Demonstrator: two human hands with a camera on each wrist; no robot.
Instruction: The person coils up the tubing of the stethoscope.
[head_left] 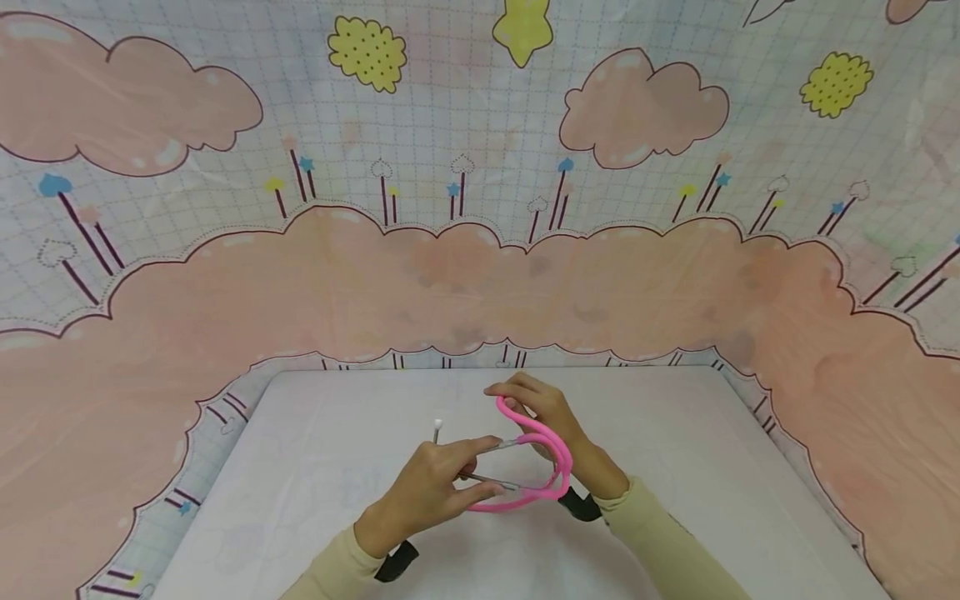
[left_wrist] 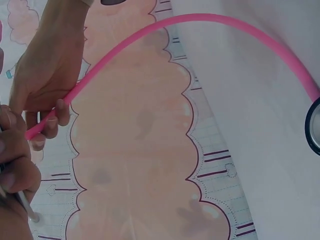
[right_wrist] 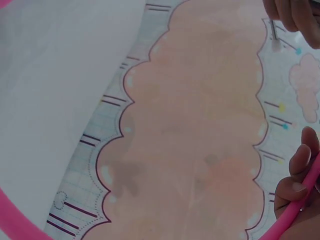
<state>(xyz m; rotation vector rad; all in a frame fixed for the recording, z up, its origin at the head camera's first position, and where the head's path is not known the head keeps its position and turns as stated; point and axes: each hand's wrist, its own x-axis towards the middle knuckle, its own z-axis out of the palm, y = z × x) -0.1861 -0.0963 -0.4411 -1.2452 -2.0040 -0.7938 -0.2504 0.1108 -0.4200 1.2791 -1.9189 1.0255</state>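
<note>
A stethoscope with pink tubing (head_left: 564,457) is held up over the white table between both hands. My left hand (head_left: 429,487) grips its metal ear tubes (head_left: 491,480) with the fingers curled. One white ear tip (head_left: 438,424) sticks up behind that hand. My right hand (head_left: 561,419) holds the pink tubing farther back, fingers bent around it; in the right wrist view its fingers (right_wrist: 289,192) lie against the tube. The left wrist view shows the tubing (left_wrist: 205,17) arching over to the round, dark-rimmed chest piece (left_wrist: 316,127), cut off by the frame edge.
Below the hands spreads a white table (head_left: 315,442). Behind and beside it hangs a printed cloth (head_left: 480,292) with pink clouds, stars and a light grid. A black band (head_left: 397,561) sits at the left wrist, and another (head_left: 580,505) at the right.
</note>
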